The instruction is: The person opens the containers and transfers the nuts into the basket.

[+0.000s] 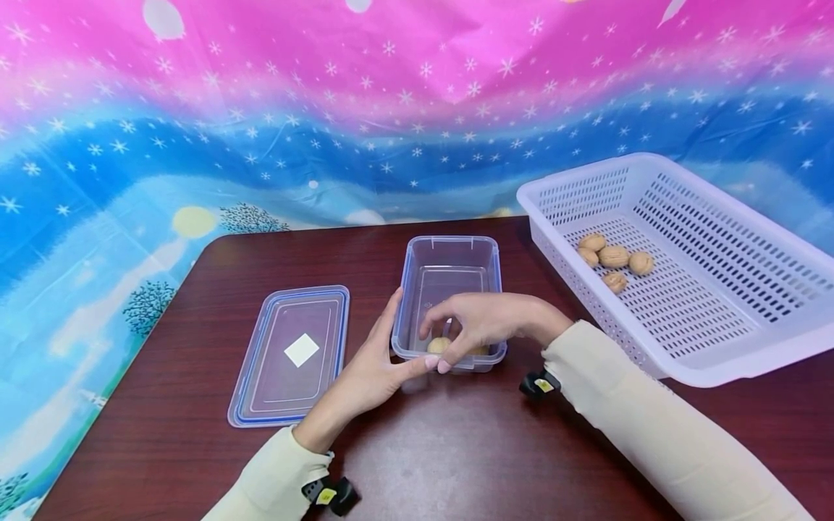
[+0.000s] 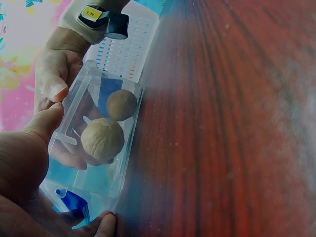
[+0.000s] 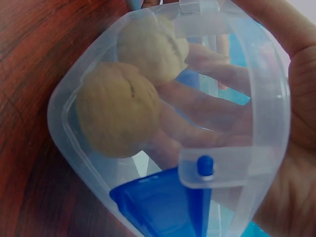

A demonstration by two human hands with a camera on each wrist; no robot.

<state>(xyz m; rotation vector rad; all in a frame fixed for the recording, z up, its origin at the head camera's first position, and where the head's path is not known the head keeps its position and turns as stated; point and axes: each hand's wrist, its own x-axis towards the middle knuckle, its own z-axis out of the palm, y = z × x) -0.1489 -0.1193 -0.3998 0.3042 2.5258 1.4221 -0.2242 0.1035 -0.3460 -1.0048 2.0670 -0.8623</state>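
A clear plastic food container (image 1: pixel 449 250) with a blue-lined rim stands on the table. Two walnuts lie at its near end; one walnut (image 2: pixel 102 139) shows plainly through the near wall, beside the other walnut (image 2: pixel 121 104). My left hand (image 1: pixel 373 373) holds the container's near left corner, thumb along the front rim and fingers down the side. Over the near rim reaches my right hand (image 1: pixel 485 318), its loosely bent fingers inside, behind the walnuts, and its thumb at the rim by my left thumb. The right wrist view shows those fingers (image 3: pixel 197 121) close to the walnuts; contact is unclear.
The container's lid (image 1: pixel 280 391), with a white square label, lies flat to the left. At right stands a large white perforated basket (image 1: pixel 691 304) holding several walnuts (image 1: pixel 614 256). A patterned cloth (image 1: pixel 391 145) hangs behind the dark table (image 1: pixel 449 463).
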